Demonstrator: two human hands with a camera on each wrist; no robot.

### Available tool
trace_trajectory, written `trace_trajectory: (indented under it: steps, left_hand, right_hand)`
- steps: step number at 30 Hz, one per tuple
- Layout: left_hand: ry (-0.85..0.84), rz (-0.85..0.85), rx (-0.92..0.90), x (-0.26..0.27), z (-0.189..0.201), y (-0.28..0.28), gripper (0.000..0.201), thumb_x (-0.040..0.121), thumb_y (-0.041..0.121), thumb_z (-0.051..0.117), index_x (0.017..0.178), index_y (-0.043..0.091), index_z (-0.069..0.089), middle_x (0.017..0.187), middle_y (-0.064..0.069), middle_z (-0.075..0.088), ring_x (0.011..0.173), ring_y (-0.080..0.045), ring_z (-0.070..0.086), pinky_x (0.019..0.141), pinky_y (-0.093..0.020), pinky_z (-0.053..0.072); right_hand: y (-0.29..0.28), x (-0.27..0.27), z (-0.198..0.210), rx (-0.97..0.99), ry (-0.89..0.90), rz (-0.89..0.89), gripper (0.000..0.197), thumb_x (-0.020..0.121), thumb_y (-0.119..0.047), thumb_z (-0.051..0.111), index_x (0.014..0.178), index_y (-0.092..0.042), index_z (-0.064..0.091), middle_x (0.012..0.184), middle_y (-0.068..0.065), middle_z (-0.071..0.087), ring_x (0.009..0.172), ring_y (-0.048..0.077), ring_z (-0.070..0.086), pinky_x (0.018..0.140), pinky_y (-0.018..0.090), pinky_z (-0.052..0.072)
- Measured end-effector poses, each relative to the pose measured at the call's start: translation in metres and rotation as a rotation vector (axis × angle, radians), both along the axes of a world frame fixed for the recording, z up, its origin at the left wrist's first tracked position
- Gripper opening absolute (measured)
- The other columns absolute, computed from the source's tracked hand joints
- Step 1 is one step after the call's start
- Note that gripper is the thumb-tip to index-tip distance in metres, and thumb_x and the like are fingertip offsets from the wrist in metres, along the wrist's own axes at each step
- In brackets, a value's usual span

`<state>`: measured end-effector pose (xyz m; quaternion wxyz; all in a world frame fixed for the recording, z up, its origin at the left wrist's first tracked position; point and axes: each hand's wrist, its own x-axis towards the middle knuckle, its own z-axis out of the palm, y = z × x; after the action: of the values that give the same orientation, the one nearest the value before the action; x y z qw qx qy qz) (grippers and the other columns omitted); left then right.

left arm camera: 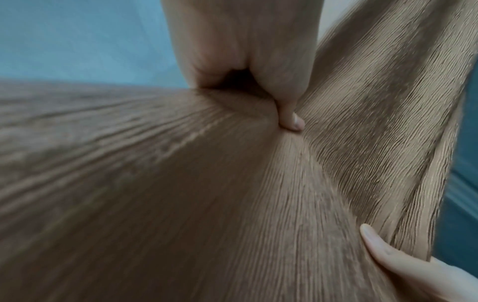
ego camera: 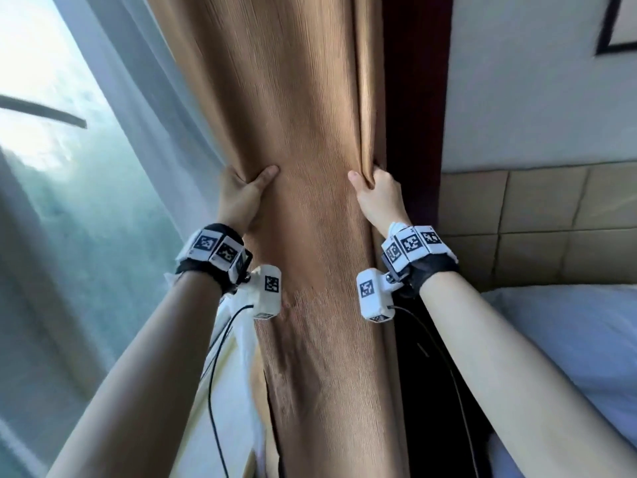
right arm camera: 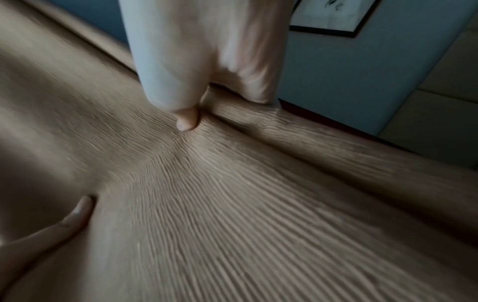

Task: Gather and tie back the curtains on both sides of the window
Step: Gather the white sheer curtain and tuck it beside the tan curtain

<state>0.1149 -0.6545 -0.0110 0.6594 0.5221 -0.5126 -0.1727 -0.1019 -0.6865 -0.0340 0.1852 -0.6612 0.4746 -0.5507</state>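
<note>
Hands grip a ribbed tan fabric curtain [ego camera: 310,167] between sheer white drape [ego camera: 138,115] and white bed [ego camera: 568,332]: left hand [ego camera: 241,191], right hand [ego camera: 377,193]. Left-wrist view: thumb [left arm camera: 289,116] pinching folds. Right-wrist view: fingers [right arm camera: 185,120] clutching its edge.

The ribbed brown fabric curtain [ego camera: 310,201] hung at centre. The sheer white curtain [ego camera: 144,115] hung to its left, in front of the glass window [ego camera: 41,132]. The left hand [ego camera: 241,191] gripped the brown curtain's left edge, the right hand [ego camera: 377,193] its right fold. The tiled wall [ego camera: 537,219] lay to the right, a black-framed picture [ego camera: 617,25] above it and the white-sheeted bed [ego camera: 568,339] below.
</note>
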Motion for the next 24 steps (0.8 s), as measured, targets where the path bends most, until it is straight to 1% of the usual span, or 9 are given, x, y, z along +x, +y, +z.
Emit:
trace_trajectory:
  steps: [2, 6, 9, 11, 12, 16, 18, 21, 24]
  left_hand:
    - [0.023, -0.017, 0.039, -0.005, 0.000, -0.039, 0.060, 0.077, 0.043, 0.077, 0.114, 0.006, 0.049, 0.097, -0.005, 0.064, 0.075, -0.018, 0.064, 0.062, -0.038, 0.056]
    - [-0.013, -0.028, 0.024, -0.011, 0.000, -0.115, 0.032, 0.082, 0.035, 0.074, 0.102, 0.020, 0.054, 0.086, 0.011, 0.063, 0.072, -0.002, 0.062, 0.053, -0.027, 0.056]
    - [-0.038, -0.041, 0.039, -0.015, -0.004, -0.177, 0.018, 0.084, 0.031, 0.073, 0.090, 0.023, 0.058, 0.083, 0.010, 0.065, 0.063, 0.001, 0.065, 0.047, -0.026, 0.055]
    - [-0.025, -0.048, 0.027, -0.015, -0.007, -0.218, 0.014, 0.084, 0.028, 0.074, 0.082, 0.025, 0.060, 0.080, 0.008, 0.066, 0.059, 0.004, 0.065, 0.054, -0.022, 0.056]
    - [-0.023, -0.052, 0.020, -0.016, -0.008, -0.236, 0.014, 0.084, 0.028, 0.073, 0.080, 0.026, 0.060, 0.079, 0.008, 0.066, 0.058, 0.006, 0.064, 0.055, -0.021, 0.056]
    - [0.006, -0.102, 0.038, -0.012, -0.008, -0.320, 0.021, 0.084, 0.035, 0.072, 0.096, 0.024, 0.059, 0.087, 0.013, 0.065, 0.071, 0.005, 0.063, 0.058, -0.017, 0.053]
    - [0.031, -0.117, 0.040, -0.009, -0.010, -0.359, 0.037, 0.085, 0.037, 0.071, 0.113, 0.022, 0.051, 0.097, 0.015, 0.060, 0.080, 0.004, 0.058, 0.058, -0.009, 0.047]
    - [0.012, -0.090, 0.030, -0.007, -0.003, -0.412, 0.040, 0.086, 0.031, 0.071, 0.115, 0.013, 0.051, 0.103, 0.009, 0.058, 0.088, -0.004, 0.057, 0.060, -0.001, 0.042]
    - [0.021, -0.069, 0.050, -0.001, 0.001, -0.465, 0.045, 0.086, 0.030, 0.070, 0.120, 0.008, 0.051, 0.111, 0.001, 0.060, 0.100, -0.012, 0.058, 0.074, -0.009, 0.043]
  right_hand:
    - [-0.043, -0.005, -0.002, 0.007, -0.004, 0.014, 0.039, 0.098, -0.034, 0.053, 0.120, -0.003, 0.062, 0.119, 0.014, 0.066, 0.116, 0.029, 0.058, 0.090, 0.022, 0.038]
    - [-0.134, -0.015, -0.005, 0.025, -0.035, 0.063, 0.037, 0.096, -0.034, 0.056, 0.121, -0.008, 0.064, 0.118, 0.007, 0.067, 0.115, 0.023, 0.059, 0.093, 0.021, 0.040]
    - [-0.203, -0.014, -0.012, 0.006, -0.038, 0.006, 0.046, 0.088, -0.053, 0.055, 0.116, -0.018, 0.067, 0.136, 0.009, 0.056, 0.133, 0.032, 0.043, 0.112, 0.046, 0.033]
    - [-0.245, -0.011, -0.014, 0.030, 0.015, -0.046, 0.049, 0.085, -0.060, 0.053, 0.113, -0.022, 0.067, 0.150, 0.007, 0.042, 0.144, 0.037, 0.020, 0.113, 0.064, 0.017]
    - [-0.267, -0.011, -0.014, 0.042, 0.019, -0.055, 0.052, 0.081, -0.064, 0.053, 0.111, -0.024, 0.067, 0.150, 0.007, 0.040, 0.143, 0.038, 0.022, 0.112, 0.064, 0.018]
    - [-0.363, -0.013, -0.020, 0.027, -0.034, -0.057, 0.066, 0.067, -0.075, 0.049, 0.109, -0.027, 0.068, 0.139, 0.009, 0.054, 0.124, 0.028, 0.053, 0.104, 0.047, 0.043]
    - [-0.383, -0.006, -0.013, 0.050, -0.041, -0.043, 0.057, 0.076, -0.065, 0.055, 0.111, -0.023, 0.068, 0.131, 0.008, 0.059, 0.118, 0.023, 0.057, 0.103, 0.041, 0.045]
    - [-0.426, -0.003, -0.005, 0.061, -0.076, -0.012, 0.035, 0.093, -0.038, 0.060, 0.115, -0.013, 0.067, 0.102, -0.006, 0.066, 0.108, 0.017, 0.062, 0.098, 0.031, 0.047]
    - [-0.468, 0.005, -0.004, 0.066, -0.078, -0.019, 0.033, 0.096, -0.032, 0.058, 0.119, -0.009, 0.065, 0.091, -0.017, 0.058, 0.104, 0.013, 0.059, 0.094, 0.025, 0.045]
